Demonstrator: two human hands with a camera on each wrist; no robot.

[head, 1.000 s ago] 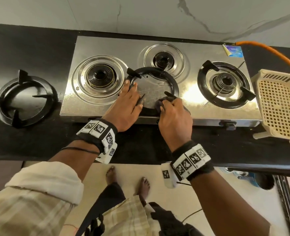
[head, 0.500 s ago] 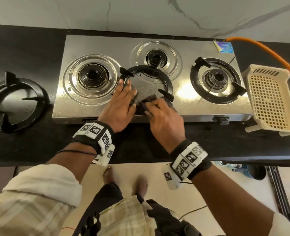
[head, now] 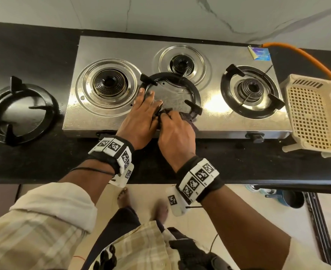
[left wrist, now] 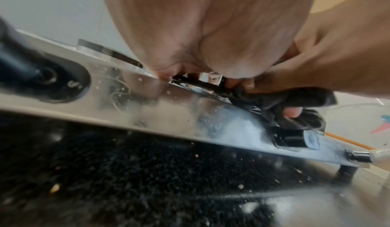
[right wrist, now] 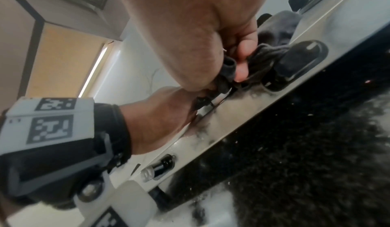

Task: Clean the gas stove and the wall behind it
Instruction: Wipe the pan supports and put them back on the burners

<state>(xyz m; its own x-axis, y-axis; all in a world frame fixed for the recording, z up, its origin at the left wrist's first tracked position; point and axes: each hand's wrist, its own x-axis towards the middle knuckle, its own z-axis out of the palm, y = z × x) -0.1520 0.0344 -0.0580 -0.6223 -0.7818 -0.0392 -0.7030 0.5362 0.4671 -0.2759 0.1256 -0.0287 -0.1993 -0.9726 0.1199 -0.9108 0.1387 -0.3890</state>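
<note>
A steel three-burner gas stove [head: 121, 47] stands on the black counter, below the white marble wall [head: 160, 14]. A loose black pan support ring [head: 197, 95] lies on the stove top at the middle front. My left hand [head: 141, 115] rests on the ring's left rim with straight fingers. My right hand [head: 175, 129] grips a dark cloth [head: 188, 116] against the ring's front edge, close beside the left hand. The wrist views show the bunched cloth [left wrist: 295, 100] [right wrist: 259, 58] pinched in my right fingers above a black knob [right wrist: 295, 60].
A second pan support [head: 15, 83] lies on the counter left of the stove. The right burner carries its own support [head: 234, 70]. A cream plastic basket [head: 312, 112] stands at the stove's right end. An orange gas hose [head: 306, 57] runs behind it.
My right hand has slid the cloth leftward along the ring's front edge until it meets the left hand. The left hand has stayed on the ring's left rim.
</note>
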